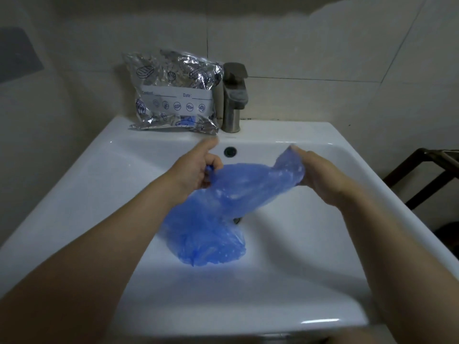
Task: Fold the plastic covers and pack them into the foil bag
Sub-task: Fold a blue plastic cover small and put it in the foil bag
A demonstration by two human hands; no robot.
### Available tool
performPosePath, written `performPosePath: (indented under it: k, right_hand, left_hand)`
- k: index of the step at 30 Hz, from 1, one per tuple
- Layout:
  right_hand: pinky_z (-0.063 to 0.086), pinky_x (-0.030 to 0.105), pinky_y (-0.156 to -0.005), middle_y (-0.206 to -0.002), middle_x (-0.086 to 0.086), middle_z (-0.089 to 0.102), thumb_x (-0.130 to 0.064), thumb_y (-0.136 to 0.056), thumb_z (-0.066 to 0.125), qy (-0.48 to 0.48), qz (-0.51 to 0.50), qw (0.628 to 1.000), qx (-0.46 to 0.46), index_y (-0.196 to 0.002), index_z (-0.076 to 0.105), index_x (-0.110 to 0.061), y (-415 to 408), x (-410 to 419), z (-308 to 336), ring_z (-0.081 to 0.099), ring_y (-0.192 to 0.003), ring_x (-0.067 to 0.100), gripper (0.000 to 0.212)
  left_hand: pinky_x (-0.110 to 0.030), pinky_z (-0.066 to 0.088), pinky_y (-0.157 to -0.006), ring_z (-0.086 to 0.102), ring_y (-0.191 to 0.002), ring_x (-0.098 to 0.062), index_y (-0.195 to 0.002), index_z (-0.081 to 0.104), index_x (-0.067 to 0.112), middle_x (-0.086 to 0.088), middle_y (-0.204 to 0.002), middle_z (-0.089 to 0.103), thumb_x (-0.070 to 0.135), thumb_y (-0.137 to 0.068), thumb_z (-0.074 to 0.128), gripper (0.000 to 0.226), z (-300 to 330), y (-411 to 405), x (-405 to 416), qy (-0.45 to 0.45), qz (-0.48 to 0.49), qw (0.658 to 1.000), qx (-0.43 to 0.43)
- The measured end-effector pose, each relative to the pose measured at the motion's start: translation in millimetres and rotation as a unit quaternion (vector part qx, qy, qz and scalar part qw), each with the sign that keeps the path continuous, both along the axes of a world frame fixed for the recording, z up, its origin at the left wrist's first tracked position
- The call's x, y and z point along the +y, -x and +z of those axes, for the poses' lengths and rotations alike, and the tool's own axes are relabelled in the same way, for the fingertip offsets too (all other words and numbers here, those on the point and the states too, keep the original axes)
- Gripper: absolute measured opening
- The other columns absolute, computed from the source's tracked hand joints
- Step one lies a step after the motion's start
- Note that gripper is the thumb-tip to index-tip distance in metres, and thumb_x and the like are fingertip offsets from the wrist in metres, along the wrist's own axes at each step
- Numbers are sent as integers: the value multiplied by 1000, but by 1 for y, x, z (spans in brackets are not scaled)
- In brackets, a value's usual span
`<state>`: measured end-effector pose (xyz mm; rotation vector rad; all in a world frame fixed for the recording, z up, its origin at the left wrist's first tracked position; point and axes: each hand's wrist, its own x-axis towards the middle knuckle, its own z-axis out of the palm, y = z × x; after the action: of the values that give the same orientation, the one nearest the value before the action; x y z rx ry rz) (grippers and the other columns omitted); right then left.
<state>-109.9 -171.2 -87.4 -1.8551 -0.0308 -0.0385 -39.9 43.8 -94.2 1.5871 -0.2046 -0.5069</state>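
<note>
Overhead, both hands stretch a translucent blue plastic cover (248, 184) above the white ceramic sink (323, 256). The left hand (196, 170) pinches one bunched end, its curled fingers partly hidden; the right hand (320, 175) grips the other end, fingertips motion-blurred. More blue plastic lies heaped in the basin, covering most of the drain. A crinkled silver foil bag (173, 93) leans against the wall beside the grey metal tap (234, 98), contents hard to make out.
</note>
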Motion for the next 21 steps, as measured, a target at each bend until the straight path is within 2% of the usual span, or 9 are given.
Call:
performPosePath:
  k: [2, 4, 6, 9, 12, 15, 17, 19, 21]
  right_hand:
    - [48, 13, -57, -66, 3, 66, -40, -100, 23, 22, -36, 999, 3, -70, 64, -12, 0, 6, 1, 61, -57, 4, 57]
    - [47, 17, -59, -67, 8, 64, -47, -97, 27, 46, -54, 997, -5, -63, 65, -7, -2, 11, 1, 57, -60, 11, 65]
    - [46, 19, -59, -63, 2, 61, -47, -95, 39, 49, -89, 995, 6, -61, 64, -7, -4, 12, -1, 55, -59, 10, 58]
    - [48, 23, -61, -66, 5, 61, -22, -87, 64, 46, -91, 995, 5, -66, 63, -8, -6, 10, -5, 56, -62, 15, 25]
    - [51, 22, -62, -73, 7, 61, 0, -84, 61, -35, -66, 997, 26, -73, 63, -10, -8, 7, -5, 58, -67, 17, 15]
    - [54, 21, -64, -76, 8, 61, 3, -90, 50, -183, -53, 980, 49, -82, 63, -9, -9, 8, -2, 59, -64, 15, 19]
    - [55, 22, -68, -79, 8, 60, 0, -93, 45, -236, -57, 969, 41, -86, 63, -8, -10, 11, -1, 59, -65, 13, 21]
    - [54, 24, -72, -83, 6, 61, -3, -95, 45, -238, -61, 969, 23, -90, 63, -9, -10, 12, -1, 59, -71, 14, 20]
    - [52, 22, -73, -86, 2, 63, -2, -93, 50, -151, -69, 986, -22, -91, 64, -15, -10, 13, -2, 59, -75, 12, 19]
  left_hand:
    - [-21, 31, -50, 35, -40, -8, -46, 45, 18, 9, -41, 37, 37, -86, 60, 47, -7, 2, -7, -84, 25, 991, -103]
    - [-17, 30, -48, 33, -43, -5, -51, 43, 18, 12, -41, 35, 25, -78, 73, 42, -14, 4, -11, -117, 24, 975, -190]
    - [-13, 30, -46, 33, -44, -3, -55, 45, 18, 12, -45, 37, 14, -74, 77, 37, -17, 3, -11, -119, 34, 967, -224]
    - [-16, 34, -53, 42, -54, -9, -64, 51, 18, 1, -58, 45, 3, -74, 74, 30, -15, 1, -9, -68, 34, 974, -214]
    - [-11, 45, -56, 55, -51, -1, -75, 55, 14, 5, -55, 58, -10, -80, 63, 26, -10, 3, -9, 33, 25, 982, -184]
    - [-13, 52, -64, 63, -60, -2, -82, 61, 15, 9, -62, 67, -12, -82, 57, 27, -9, 0, -8, 105, 22, 984, -144]
    - [-13, 52, -66, 65, -67, -2, -86, 64, 17, 10, -68, 70, -10, -84, 55, 29, -10, -1, -8, 113, 9, 985, -132]
    - [-13, 52, -67, 66, -70, -1, -89, 65, 18, 11, -71, 71, -8, -86, 54, 29, -11, 0, -8, 108, -5, 986, -128]
    - [-11, 51, -67, 65, -69, 2, -90, 64, 19, 13, -70, 71, -6, -87, 53, 27, -11, 0, -8, 95, -6, 986, -135]
